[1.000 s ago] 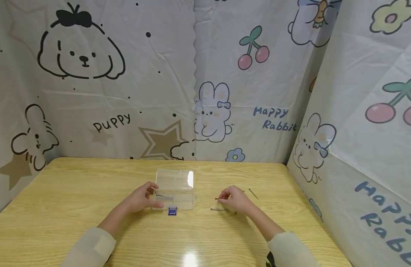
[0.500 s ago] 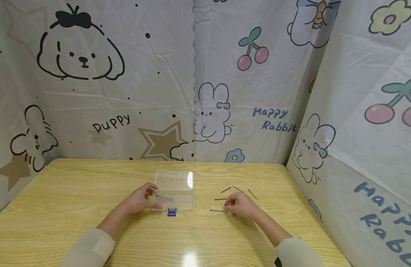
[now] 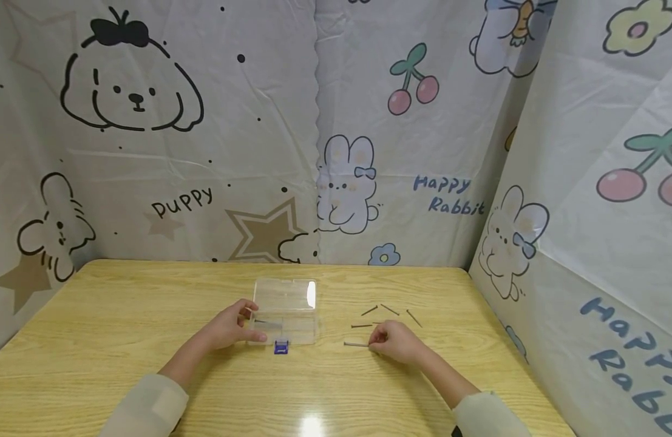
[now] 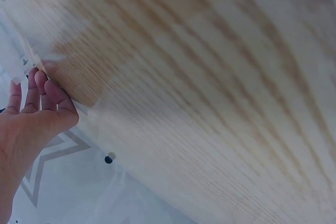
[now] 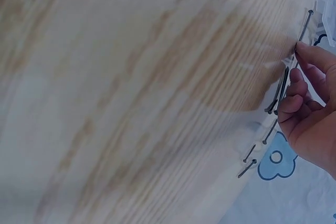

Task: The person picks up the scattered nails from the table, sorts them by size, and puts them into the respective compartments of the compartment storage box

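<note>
A clear plastic box (image 3: pixel 300 329) lies with its lid (image 3: pixel 285 294) raised at the back and a blue latch (image 3: pixel 281 347) at its front. One nail (image 3: pixel 267 321) is in its left compartment. My left hand (image 3: pixel 226 328) grips the box's left side, thumb at the front corner and fingers behind. To the right, my right hand (image 3: pixel 398 342) pinches the right end of a long nail (image 3: pixel 356 345) between thumb and finger; in the right wrist view the nail (image 5: pixel 305 24) points away from the fingertips.
Several other nails lie on the table (image 3: pixel 232 394) behind and beside my right hand, among them a nail (image 3: pixel 360 326), a slanted nail (image 3: pixel 369 310) and the rightmost nail (image 3: pixel 414 318). A printed cloth (image 3: pixel 248 152) hangs along the table's back edge and right side.
My right hand has moved from the nails behind toward the front long nail and now pinches its end. Nails it covered earlier show again. My left hand stays on the box.
</note>
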Motion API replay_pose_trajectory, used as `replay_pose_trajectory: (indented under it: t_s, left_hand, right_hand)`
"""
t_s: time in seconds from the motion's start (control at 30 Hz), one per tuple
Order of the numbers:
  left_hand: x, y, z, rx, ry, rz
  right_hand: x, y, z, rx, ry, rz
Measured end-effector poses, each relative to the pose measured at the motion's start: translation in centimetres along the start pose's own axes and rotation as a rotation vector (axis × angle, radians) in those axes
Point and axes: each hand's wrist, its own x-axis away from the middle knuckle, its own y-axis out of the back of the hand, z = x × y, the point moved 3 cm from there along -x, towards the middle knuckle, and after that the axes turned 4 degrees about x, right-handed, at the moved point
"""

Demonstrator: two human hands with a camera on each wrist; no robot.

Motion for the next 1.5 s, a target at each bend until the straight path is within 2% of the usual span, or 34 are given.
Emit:
replay_pose_trajectory:
  t_s: [0.27, 0.93, 1.17, 1.5]
  left_hand:
    - [0.0, 0.0, 0.0, -0.004, 0.000, -0.008]
    - [0.0, 0.1, -0.1, -0.019, -0.008, 0.004]
    - [0.2, 0.0, -0.1, -0.007, -0.007, 0.003]
    - [0.0, 0.0, 0.1, -0.008, 0.006, -0.007]
  right_hand:
    - [0.0, -0.1, 0.1, 0.001, 0.018, 0.001]
    - [-0.2, 0.3, 0.4, -0.070, -0.020, -0.038]
    - [-0.6, 0.6, 1.2, -0.157, -0.076, -0.047]
    - [-1.5, 0.5, 2.9, -0.130, -0.055, -0.100]
